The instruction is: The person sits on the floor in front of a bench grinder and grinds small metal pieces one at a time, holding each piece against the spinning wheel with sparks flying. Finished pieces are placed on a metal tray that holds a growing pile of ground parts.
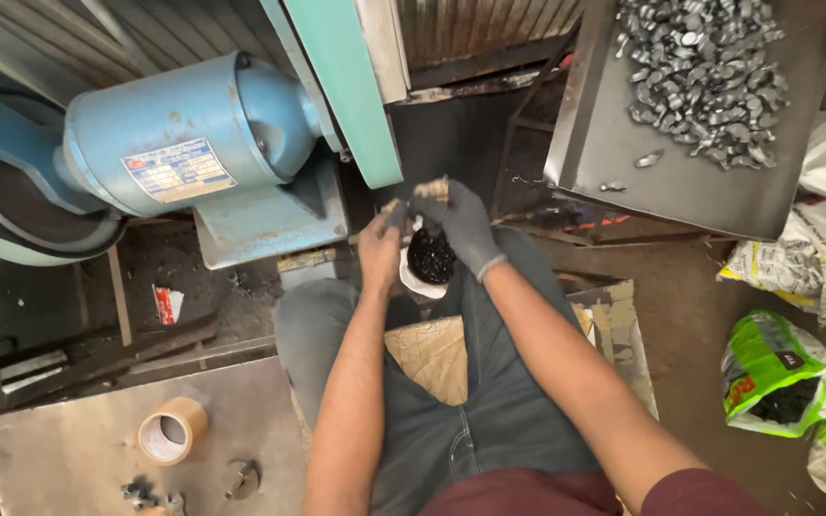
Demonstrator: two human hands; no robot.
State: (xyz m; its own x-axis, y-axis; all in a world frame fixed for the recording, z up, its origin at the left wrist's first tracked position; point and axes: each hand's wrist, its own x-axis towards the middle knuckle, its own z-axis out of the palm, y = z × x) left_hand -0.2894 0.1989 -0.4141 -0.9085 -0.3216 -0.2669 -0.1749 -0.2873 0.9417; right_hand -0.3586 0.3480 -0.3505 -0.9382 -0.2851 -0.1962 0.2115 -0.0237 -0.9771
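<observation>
a: where are the hands?

b: both are out in front of the knees, close together. the right hand (461, 225) wears a dark grey glove and its fingers curl around something small and pale at the top, just under the green machine column (346, 86). what that piece is, i cannot tell.

a: and the left hand (381, 247)?

b: bare, fingers bent and pressed against the gloved one. it seems to be pinching the same spot, though whether it really grips anything is too small to make out.

a: anything under them?

b: a white bag (427, 272) full of small black pieces sits between the knees, right below both hands (the gloved wrist crosses over its edge).

a: what is around?

b: a blue motor (184, 129) to the left, bolted on a blue base. a dark metal tray (662, 182) at upper right carries a heap of shiny grey metal parts (700, 67), with a couple of loose ones lower down on it. a roll of brown tape (172, 430) lies on a metal plate at lower left. a green bag (776, 368) with dark pieces inside lies on the floor at right, well apart from the hands.
</observation>
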